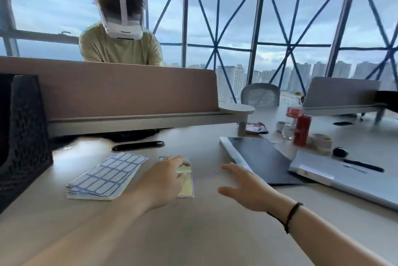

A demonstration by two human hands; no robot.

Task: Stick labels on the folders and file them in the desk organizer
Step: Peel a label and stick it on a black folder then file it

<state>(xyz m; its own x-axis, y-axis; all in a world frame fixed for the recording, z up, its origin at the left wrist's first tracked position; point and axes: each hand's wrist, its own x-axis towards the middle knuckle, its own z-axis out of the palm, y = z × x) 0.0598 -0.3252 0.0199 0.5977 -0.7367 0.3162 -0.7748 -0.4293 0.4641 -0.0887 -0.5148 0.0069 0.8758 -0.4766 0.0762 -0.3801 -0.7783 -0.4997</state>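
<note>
The left hand's (167, 176) grip was pressed together on a small pale label (183, 169), pinching it at the fingertips right over a yellowish backing sheet (186, 188) lying flat on the table (193, 233). The right hand (245, 188) hovered just beside it, fingers spread wide and holding nothing, a dark band on its wrist. And there, to the left of the backing sheet, a stack of blue-bordered label sheets (107, 176) sat fanned slightly on the table. The dark folder (260, 158) lay flat beyond the right hand, near its fingertips, with a silver laptop (344, 181) overlapping its far-right corner. The black mesh desk organizer (23, 132) stood at the far left edge, well apart from the folder.
</note>
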